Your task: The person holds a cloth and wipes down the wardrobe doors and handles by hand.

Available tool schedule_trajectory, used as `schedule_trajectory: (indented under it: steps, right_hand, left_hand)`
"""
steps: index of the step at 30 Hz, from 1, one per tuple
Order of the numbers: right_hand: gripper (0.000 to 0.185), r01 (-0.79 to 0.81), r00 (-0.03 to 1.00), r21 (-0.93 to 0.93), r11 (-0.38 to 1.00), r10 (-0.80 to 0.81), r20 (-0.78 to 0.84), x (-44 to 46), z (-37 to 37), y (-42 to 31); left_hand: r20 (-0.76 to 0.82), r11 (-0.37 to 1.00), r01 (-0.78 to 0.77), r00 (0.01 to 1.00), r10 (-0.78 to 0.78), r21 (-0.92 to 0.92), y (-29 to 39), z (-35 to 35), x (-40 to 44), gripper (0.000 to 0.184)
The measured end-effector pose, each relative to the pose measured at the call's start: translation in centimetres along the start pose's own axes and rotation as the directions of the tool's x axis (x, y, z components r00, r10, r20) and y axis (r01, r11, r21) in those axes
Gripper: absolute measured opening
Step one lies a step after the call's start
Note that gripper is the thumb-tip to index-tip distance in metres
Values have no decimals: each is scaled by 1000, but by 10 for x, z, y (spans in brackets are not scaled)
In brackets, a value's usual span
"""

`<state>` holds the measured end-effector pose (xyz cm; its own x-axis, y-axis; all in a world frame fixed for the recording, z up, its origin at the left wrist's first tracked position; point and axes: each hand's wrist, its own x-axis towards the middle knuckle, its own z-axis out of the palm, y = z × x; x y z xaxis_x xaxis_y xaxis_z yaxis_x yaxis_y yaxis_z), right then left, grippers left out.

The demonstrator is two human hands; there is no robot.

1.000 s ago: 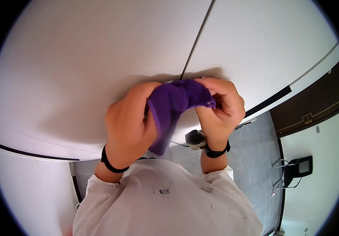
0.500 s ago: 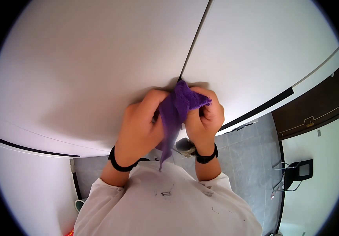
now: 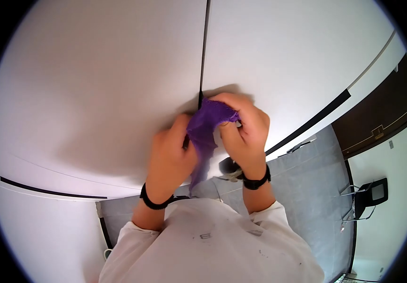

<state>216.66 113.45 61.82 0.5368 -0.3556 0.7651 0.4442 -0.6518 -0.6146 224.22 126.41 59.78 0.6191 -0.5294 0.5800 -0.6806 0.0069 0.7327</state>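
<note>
A purple cloth [image 3: 208, 125] is stretched between my two hands, with its thin lower end hanging down in a point. My left hand [image 3: 170, 148] is closed on the cloth's left side, its thumb and fingers pinching the edge. My right hand [image 3: 246, 129] grips the upper right corner, thumb below and fingers over the top. Both hands are just in front of a white surface, near the lower end of a dark seam [image 3: 205, 47]. A black band sits on each wrist.
White panels [image 3: 104, 70] stand before me on both sides of the seam. Black strips [image 3: 312, 120] run along their lower edges. Grey tiled floor [image 3: 298, 188] lies below, with a black chair [image 3: 371, 195] and a dark brown door [image 3: 378, 108] at the right.
The cloth is spread wider between my hands; its bunched upper part has opened out. The view has shifted, so the seam appears further left and more upright.
</note>
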Motion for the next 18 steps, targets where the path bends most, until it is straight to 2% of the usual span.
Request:
schedule_trajectory:
  steps: [4, 8, 10, 12, 14, 16, 17, 18]
  right_hand:
    - [18, -45, 996, -9, 999, 46, 81, 1, -6, 1]
    - [19, -79, 994, 20, 997, 77, 82, -10, -2, 14]
    - [17, -112, 994, 51, 992, 111, 12, -17, 2, 19]
    - [16, -122, 992, 23, 992, 121, 18, -25, 1, 26]
    - [15, -124, 992, -9, 992, 124, 20, -23, 1, 29]
    - [15, -135, 990, 85, 987, 137, -27, -23, 1, 27]
    - [15, -127, 991, 80, 989, 131, -38, -20, 0, 26]
    - [15, -51, 993, 21, 998, 53, -103, -15, -1, 25]
  left_hand:
    - [-12, 999, -1, 1000, 1, -45, -4, 1, -3, 10]
    - [-52, 999, -40, 998, 38, -37, -4, 5, -3, 10]
    - [-71, 997, -41, 997, 37, -62, -1, 5, -3, 9]
    - [-110, 987, -138, 986, 129, -78, 6, 1, 0, 17]
    - [-153, 988, -137, 980, 124, -77, 10, 0, 8, 15]
    - [-180, 988, -129, 977, 112, -89, 11, 3, 9, 15]
    - [-194, 986, -158, 970, 146, -51, 8, 2, 9, 18]
    - [-206, 982, -190, 961, 184, -14, 5, 1, 11, 20]
